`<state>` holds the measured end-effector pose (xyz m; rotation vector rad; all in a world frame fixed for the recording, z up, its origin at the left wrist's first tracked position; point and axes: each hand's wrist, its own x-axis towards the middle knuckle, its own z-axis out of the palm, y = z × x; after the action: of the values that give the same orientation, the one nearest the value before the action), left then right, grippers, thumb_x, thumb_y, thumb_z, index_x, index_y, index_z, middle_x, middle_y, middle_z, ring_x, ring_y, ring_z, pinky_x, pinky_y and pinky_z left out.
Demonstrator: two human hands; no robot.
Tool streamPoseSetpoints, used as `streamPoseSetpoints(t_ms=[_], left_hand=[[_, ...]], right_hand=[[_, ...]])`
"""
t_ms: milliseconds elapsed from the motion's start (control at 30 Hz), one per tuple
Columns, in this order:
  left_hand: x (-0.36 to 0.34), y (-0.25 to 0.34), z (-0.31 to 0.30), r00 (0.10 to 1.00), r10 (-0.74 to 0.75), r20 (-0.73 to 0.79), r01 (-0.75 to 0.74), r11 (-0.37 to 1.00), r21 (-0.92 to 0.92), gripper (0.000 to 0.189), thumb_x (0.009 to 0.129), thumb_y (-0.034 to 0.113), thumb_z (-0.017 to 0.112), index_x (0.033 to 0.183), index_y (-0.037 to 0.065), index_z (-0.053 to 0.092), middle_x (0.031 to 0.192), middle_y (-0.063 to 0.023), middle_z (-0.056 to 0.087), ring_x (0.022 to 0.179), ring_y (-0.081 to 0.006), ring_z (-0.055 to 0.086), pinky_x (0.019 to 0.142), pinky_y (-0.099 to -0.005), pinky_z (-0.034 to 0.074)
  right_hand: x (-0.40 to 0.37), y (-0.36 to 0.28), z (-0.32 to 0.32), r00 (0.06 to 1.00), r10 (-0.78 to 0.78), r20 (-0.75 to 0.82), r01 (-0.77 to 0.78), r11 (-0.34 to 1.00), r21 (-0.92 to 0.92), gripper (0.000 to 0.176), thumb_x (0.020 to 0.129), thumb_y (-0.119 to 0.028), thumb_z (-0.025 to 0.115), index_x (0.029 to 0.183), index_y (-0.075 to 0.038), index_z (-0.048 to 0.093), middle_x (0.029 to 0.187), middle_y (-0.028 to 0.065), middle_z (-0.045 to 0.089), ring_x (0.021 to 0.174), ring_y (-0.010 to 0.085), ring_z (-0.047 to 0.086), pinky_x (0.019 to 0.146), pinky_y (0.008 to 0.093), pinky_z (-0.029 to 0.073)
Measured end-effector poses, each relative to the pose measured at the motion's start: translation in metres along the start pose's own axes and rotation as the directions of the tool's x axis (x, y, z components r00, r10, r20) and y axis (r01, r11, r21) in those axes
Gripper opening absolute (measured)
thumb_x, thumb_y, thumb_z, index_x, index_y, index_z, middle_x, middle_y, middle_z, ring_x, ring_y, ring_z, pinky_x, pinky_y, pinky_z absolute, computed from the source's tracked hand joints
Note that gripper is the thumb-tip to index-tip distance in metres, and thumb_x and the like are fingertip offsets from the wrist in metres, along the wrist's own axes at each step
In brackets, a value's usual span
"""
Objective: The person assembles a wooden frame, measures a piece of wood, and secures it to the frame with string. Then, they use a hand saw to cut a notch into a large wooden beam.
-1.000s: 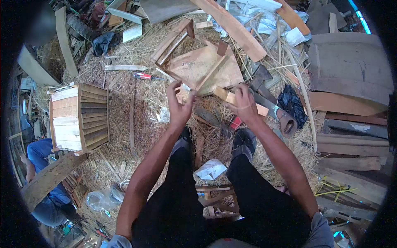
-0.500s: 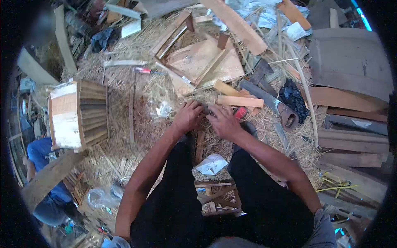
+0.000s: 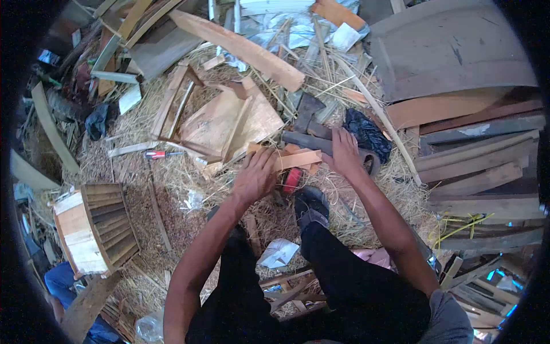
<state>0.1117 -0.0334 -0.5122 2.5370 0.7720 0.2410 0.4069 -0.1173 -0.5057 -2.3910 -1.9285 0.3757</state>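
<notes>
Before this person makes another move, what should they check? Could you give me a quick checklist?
- Left hand at the pale wood strip: ok, fingers by its near end.
- Right hand near the saw handle: ok.
- Right hand's grip firm: cannot tell, fingers partly hidden.
- Saw teeth away from fingers: cannot tell, teeth not discernible.
- Screwdriver away from both hands: ok.
- Floor clear around the right shoe: not ok, straw lies about.

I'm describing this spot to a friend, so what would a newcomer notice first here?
Probably the slatted wooden tub, pale-sided, at the left. Then the big grey panel at the upper right, and the small red-handled screwdriver on the straw, left of the hands.
</notes>
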Motion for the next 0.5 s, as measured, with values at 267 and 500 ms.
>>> streamPoseSetpoints(t_ms=[267,500], left_hand=[[0.049,-0.001,0.045,0.968,-0.019,0.249,0.001,0.997,0.073,0.078,0.088,0.044,0.064,0.145,-0.002,0.039,0.147,-0.0191,0.045,0.142,-0.0321,0.035,0.120,-0.0530,0.019],[0.064,0.014,0.047,0.968,-0.106,0.228,0.075,0.987,0.141,0.064,0.085,0.044,0.067,0.129,-0.001,0.053,0.129,-0.0176,0.055,0.130,-0.0347,0.045,0.113,-0.0625,0.024]], right_hand=[[-0.001,0.017,-0.004,0.998,-0.039,0.054,0.038,0.999,0.017,0.092,0.074,-0.041,0.083,0.143,0.001,0.040,0.133,0.0201,0.050,0.123,0.0354,0.046,0.102,0.0518,0.033],[0.030,0.037,-0.018,0.909,0.078,0.410,-0.092,0.996,0.016,0.086,0.070,-0.043,0.085,0.132,0.004,0.049,0.124,0.0205,0.055,0.122,0.0345,0.049,0.095,0.0500,0.036]])
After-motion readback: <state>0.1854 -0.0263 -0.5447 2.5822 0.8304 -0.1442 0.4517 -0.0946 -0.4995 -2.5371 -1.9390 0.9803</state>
